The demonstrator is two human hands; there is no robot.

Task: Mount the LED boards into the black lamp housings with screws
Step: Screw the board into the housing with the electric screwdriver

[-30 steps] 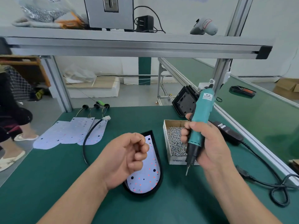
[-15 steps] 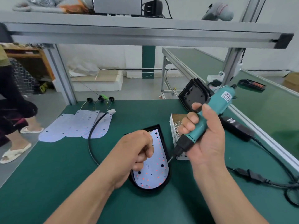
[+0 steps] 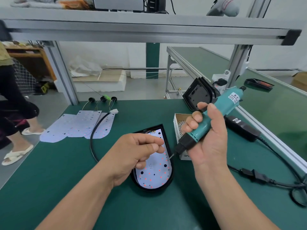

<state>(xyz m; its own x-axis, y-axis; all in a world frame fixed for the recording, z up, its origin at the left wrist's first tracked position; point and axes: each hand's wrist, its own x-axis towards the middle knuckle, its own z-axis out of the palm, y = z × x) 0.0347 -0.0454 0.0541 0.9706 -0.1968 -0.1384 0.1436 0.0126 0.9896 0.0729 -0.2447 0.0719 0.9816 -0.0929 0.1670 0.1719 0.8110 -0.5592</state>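
Fingers of our left hand (image 3: 139,151) pinch together over the board (image 3: 154,176) in the black housing (image 3: 167,145). Our right hand (image 3: 209,135) grips the screwdriver (image 3: 214,117), tip angled toward them.

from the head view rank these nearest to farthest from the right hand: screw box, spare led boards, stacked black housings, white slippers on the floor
Measured from the right hand:
1. screw box, touching distance, just left of it
2. stacked black housings, behind it, at the bench's far edge
3. spare LED boards, far left on the bench
4. white slippers, on the floor past the bench's left edge
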